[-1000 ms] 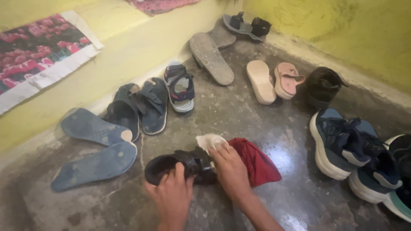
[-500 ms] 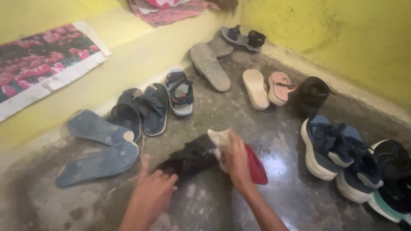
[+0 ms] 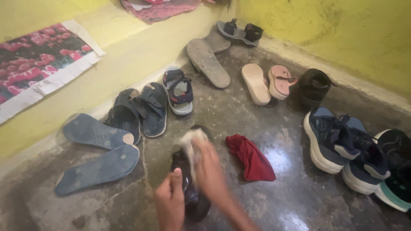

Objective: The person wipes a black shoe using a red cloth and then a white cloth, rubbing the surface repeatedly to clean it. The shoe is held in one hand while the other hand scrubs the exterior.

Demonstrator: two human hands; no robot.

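Now the black shoe stands turned lengthwise at lower centre, left hand clamped on it; the blurred right hand presses a white cloth on it, red cloth apart.

On the floor, a sandal lies nearest the person, between the left hand at its near-left edge and the right hand, which presses a cloth on top of it. Just right of the sandal lies a crumpled rag. To the left, two upturned slippers lie side by side; behind them, a pair of strapped sandals and a small sandal rest along the step. A mat lies on the step. Far behind sit more sandals. At right, sneakers stand in a row near the wall.
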